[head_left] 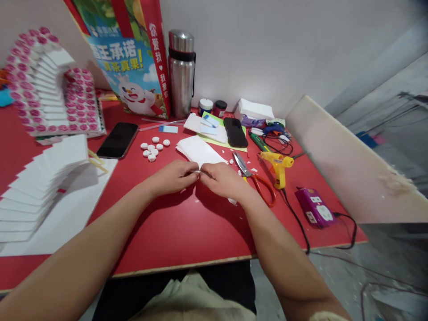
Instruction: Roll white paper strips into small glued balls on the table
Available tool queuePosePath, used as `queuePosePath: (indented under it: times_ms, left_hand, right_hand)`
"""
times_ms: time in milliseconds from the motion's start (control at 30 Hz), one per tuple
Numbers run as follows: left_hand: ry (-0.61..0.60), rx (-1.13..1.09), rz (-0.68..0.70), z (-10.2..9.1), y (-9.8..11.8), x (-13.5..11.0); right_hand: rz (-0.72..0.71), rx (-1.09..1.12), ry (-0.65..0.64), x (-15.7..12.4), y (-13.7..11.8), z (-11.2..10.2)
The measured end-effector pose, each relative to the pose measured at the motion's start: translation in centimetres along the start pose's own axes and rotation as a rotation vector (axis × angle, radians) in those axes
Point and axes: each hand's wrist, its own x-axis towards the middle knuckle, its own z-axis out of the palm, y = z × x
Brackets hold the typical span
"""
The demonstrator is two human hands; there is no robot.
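Observation:
My left hand (175, 177) and my right hand (222, 179) meet above the middle of the red table (187, 236), fingertips pinched together. Between them shows a sliver of a small white piece (199, 170), apparently paper; the fingers hide most of it. Just behind the hands lies a stack of white paper sheets (200, 150). Beyond my left hand sits a group of round white tablet-like pieces (154, 152). Red-handled scissors (264, 185) rest beside my right hand, with white paper scraps (254, 170) around the blades.
At left stand a fanned white folded-paper structure (43, 187) and a pink-dotted white structure (50, 98). A black phone (118, 140), steel flask (181, 76) and printed bag (130, 62) are behind. A yellow glue gun (278, 165) and purple power box (314, 207) with cords lie right.

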Motion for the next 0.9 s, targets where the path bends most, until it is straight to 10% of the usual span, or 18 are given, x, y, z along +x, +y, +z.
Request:
queuePosePath:
  times_ms: [300, 600, 900]
  left_hand:
    - [0.031, 0.423, 0.203, 0.2, 0.4, 0.0]
    - [-0.189, -0.623, -0.466, 0.6, 0.6, 0.8]
    - [-0.13, -0.663, -0.451, 0.6, 0.9, 0.7]
  right_hand:
    - [0.089, 0.355, 0.084, 0.8, 0.5, 0.3]
    - [-0.017, 0.047, 0.161, -0.2, -0.3, -0.3]
    - [-0.058, -0.236, 0.082, -0.3, -1.1, -0.3]
